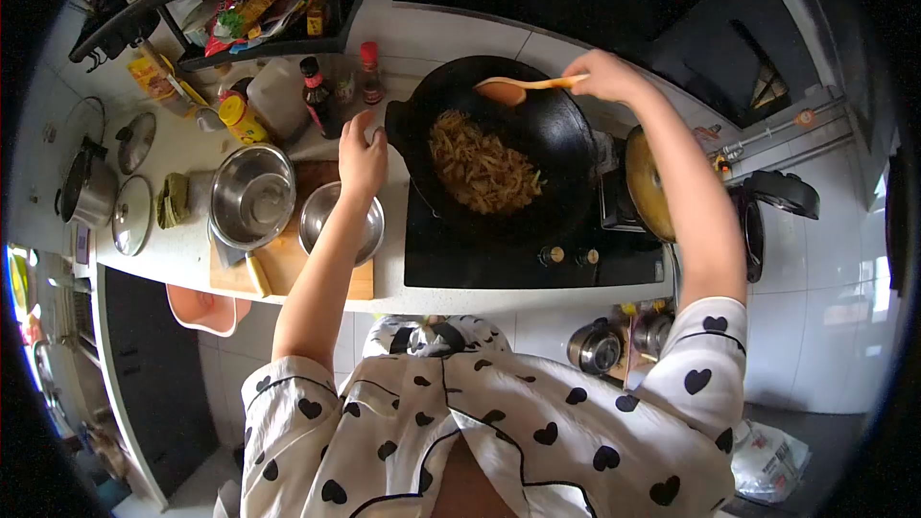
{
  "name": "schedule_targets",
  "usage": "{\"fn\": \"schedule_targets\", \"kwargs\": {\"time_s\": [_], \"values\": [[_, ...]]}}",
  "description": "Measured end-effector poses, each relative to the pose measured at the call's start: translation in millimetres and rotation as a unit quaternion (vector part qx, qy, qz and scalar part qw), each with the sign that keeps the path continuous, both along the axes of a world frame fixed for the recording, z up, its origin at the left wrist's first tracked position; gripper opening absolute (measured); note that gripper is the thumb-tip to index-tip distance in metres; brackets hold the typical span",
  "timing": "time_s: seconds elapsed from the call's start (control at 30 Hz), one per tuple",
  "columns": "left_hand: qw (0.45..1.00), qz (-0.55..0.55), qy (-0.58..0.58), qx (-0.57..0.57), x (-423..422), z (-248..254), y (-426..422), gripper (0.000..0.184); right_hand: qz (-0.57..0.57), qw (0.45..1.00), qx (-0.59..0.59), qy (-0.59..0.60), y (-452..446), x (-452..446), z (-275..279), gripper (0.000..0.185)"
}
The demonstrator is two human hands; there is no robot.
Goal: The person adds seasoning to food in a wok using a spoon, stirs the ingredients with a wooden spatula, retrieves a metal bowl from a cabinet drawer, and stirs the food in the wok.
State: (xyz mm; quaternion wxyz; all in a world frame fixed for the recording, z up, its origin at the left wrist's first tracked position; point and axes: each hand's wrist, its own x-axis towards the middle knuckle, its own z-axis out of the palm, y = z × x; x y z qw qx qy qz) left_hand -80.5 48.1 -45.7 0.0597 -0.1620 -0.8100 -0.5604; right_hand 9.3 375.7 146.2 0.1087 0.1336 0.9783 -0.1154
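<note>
In the head view, my right hand (606,77) is closed around the handle end of an orange-brown cooking spatula (503,89). The spatula's head rests or hovers at the far inner wall of a large black wok (561,139); I cannot tell whether it touches. Brownish shredded food (483,165) lies in the wok, mostly left of centre. My left hand (363,155) is raised left of the wok, beside its side handle, with thumb and fingers somewhat apart and nothing visible in them. Close by stand a dark sauce bottle (318,101) and a red-capped bottle (370,77).
The wok sits on a black cooktop (460,259). Two steel bowls (251,194) and a knife (257,273) are on a wooden cutting board (355,285). A yellowish round pan (648,182) stands right. Pot lids (131,216) and a pot (88,194) occupy the far left.
</note>
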Motion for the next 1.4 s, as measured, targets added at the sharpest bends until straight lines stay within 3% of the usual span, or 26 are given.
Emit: {"fn": "schedule_targets", "kwargs": {"time_s": [0.13,0.27,0.4,0.47,0.67,0.7,0.73,0.93,1.1,1.17,1.3,1.4], "values": [[1.000,-0.012,-0.004,-0.021,-3.1,-1.6,0.2,0.029,0.068,0.995,-0.026,-0.062,-37.4,-19.3,-0.8,0.034],[1.000,-0.028,-0.013,-0.008,-6.3,-9.3,0.8,0.028,0.093,0.982,0.098,-0.134,-61.5,-14.6,21.5,0.036],[0.999,-0.032,-0.039,0.005,-10.7,-14.4,-0.6,0.027,0.152,0.961,0.215,-0.087,-93.9,-9.8,47.5,0.031],[0.999,-0.035,-0.033,0.014,-10.0,-13.1,0.5,0.027,0.180,0.962,0.207,0.002,-113.3,-10.5,34.7,0.029],[0.999,-0.038,-0.015,0.024,-12.8,-11.9,4.2,0.027,0.294,0.916,0.267,-0.048,-141.2,-17.5,-9.2,0.008],[0.999,-0.038,-0.011,0.032,-13.4,-12.6,5.3,0.027,0.287,0.916,0.276,-0.040,-133.5,-11.5,-11.8,0.003],[0.998,-0.039,-0.006,0.046,-15.4,-15.7,6.1,0.026,0.270,0.920,0.274,-0.075,-123.1,-5.5,-10.5,0.007],[0.996,-0.053,-0.013,0.064,-20.8,-18.1,6.5,0.023,0.126,0.966,0.223,-0.032,-98.8,94.0,35.9,0.024],[0.997,-0.058,0.007,0.047,-31.8,-29.8,7.5,0.020,0.010,0.995,0.098,0.007,-102.2,154.5,48.1,0.026],[0.997,-0.063,-0.004,0.043,-37.8,-36.4,7.4,0.019,-0.027,0.999,0.044,-0.003,-103.4,163.8,37.2,0.027],[0.993,-0.088,-0.063,0.045,-36.2,-30.9,6.9,0.015,-0.066,0.995,0.074,0.018,-103.4,157.3,-14.2,0.031],[0.990,-0.092,-0.100,0.048,-35.3,-30.6,5.1,0.015,-0.059,0.994,0.040,0.086,-98.4,154.2,-14.9,0.029]]}}
